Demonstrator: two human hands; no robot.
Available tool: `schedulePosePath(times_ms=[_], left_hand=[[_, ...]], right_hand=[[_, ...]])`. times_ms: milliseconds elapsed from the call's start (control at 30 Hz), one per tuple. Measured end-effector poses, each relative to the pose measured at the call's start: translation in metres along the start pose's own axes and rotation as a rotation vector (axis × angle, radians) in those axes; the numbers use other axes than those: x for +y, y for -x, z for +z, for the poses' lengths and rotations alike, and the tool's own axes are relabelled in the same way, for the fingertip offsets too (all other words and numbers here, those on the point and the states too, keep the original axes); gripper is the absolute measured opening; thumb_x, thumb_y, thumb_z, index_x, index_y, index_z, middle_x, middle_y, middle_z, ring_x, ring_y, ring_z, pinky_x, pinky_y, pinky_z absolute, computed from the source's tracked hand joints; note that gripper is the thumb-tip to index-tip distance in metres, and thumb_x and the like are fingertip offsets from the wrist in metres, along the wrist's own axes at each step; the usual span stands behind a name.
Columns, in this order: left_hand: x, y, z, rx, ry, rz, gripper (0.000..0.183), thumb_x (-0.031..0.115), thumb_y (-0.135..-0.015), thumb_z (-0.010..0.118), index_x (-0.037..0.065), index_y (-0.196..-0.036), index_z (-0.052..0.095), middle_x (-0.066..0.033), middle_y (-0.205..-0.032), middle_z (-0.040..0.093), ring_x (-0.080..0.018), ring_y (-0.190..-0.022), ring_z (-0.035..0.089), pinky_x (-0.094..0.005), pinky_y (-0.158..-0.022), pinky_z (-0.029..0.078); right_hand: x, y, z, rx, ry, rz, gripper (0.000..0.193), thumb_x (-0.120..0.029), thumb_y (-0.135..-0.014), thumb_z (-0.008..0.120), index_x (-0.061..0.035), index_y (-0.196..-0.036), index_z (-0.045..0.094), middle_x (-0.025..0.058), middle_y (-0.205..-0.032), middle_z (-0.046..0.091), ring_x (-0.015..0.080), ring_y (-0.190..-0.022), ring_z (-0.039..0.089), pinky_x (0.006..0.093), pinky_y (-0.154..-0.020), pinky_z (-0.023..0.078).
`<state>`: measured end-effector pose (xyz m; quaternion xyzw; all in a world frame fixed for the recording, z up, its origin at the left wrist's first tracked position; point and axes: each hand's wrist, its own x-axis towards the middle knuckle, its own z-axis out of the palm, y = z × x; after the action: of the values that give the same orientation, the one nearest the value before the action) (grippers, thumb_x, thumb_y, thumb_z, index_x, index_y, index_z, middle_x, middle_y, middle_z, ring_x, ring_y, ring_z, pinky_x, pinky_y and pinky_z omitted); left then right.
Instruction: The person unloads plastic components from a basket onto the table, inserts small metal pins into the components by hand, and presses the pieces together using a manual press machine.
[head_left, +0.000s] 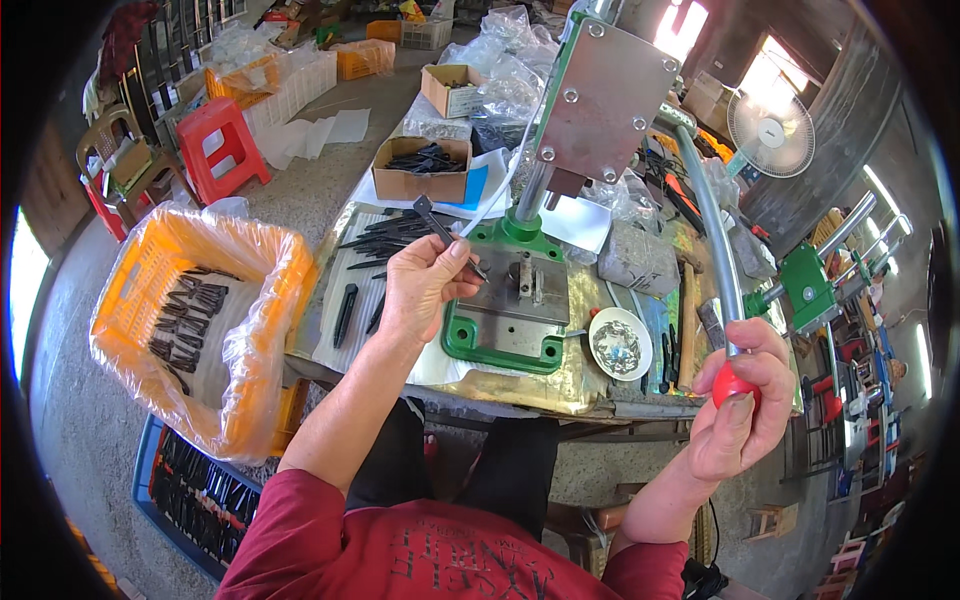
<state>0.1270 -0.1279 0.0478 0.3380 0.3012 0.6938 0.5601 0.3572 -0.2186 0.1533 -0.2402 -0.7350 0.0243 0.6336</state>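
My left hand [420,290] pinches a slim black handle-like piece [433,222], held tilted beside the small metal fixture [530,280] on the base of a green hand press [497,355]. The exact kind of piece is unclear. My right hand [738,420] is closed round the red ball knob [733,384] at the end of the press's long steel lever [708,225]. The press ram [567,184] hangs above the fixture, apart from it. Several similar black pieces [385,235] lie on white sheeting left of the press.
An orange plastic-lined crate [265,330] with black pieces stands at the left. A cardboard box [445,186] of black parts sits behind the press. On the right are a white bowl [620,344], a hammer handle [687,330], a wrapped block [638,258] and a fan [770,132].
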Motion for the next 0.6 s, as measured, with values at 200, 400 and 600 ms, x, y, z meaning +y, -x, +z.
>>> schedulePosePath(times_ms=[200,400,600], left_hand=[[0.005,0.008,-0.001,-0.022,0.032,0.014,0.014,0.018,-0.076,0.059,0.005,-0.074,0.052,-0.0077,-0.073,0.057,-0.0136,-0.057,0.057,-0.0205,-0.048,0.047],[0.006,0.013,0.0,-0.006,0.021,0.042,0.014,0.016,-0.076,0.059,0.003,-0.079,0.054,-0.008,-0.073,0.057,-0.0141,-0.057,0.057,-0.0206,-0.048,0.048],[0.006,0.014,0.001,-0.007,0.005,0.072,0.014,0.014,-0.075,0.059,0.002,-0.081,0.055,-0.0078,-0.073,0.057,-0.0138,-0.057,0.057,-0.0209,-0.047,0.048]], right_hand=[[-0.004,0.0,0.002,0.095,-0.036,0.119,0.035,-0.034,-0.076,0.055,-0.0006,-0.085,0.048,0.0186,-0.096,0.047,0.0132,-0.059,0.046,0.0213,-0.048,0.041],[-0.004,0.001,0.002,0.092,-0.021,0.119,0.035,-0.034,-0.077,0.055,-0.0002,-0.085,0.048,0.0186,-0.095,0.047,0.013,-0.06,0.046,0.021,-0.047,0.041],[-0.003,0.001,0.002,0.095,-0.014,0.11,0.035,-0.034,-0.077,0.054,-0.0003,-0.085,0.048,0.0185,-0.095,0.047,0.0128,-0.059,0.046,0.0209,-0.047,0.041]])
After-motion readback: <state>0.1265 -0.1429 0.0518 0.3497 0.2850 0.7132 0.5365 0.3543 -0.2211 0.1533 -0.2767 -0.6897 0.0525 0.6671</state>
